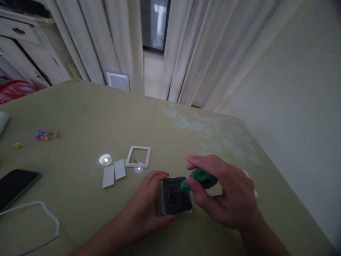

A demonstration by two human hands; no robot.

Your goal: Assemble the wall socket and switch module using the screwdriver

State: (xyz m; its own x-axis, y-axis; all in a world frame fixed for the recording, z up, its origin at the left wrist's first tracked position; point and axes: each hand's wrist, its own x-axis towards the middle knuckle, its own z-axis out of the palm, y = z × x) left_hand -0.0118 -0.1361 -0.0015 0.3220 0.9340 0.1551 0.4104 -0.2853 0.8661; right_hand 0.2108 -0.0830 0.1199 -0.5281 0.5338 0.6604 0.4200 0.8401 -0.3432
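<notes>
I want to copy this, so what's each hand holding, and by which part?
The left hand holds the black block by its far and near edges, toward the left. The right hand grips the green tool by its handle.

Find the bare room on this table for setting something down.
Free: behind the frame, toward the curtains; between phone and white cards. Crowded: around the black block, left hand, right hand and green tool.

Open tabletop (167,138) beyond black module (179,205), white frame (141,147) and panels (108,176) obstructing forward-left
</notes>
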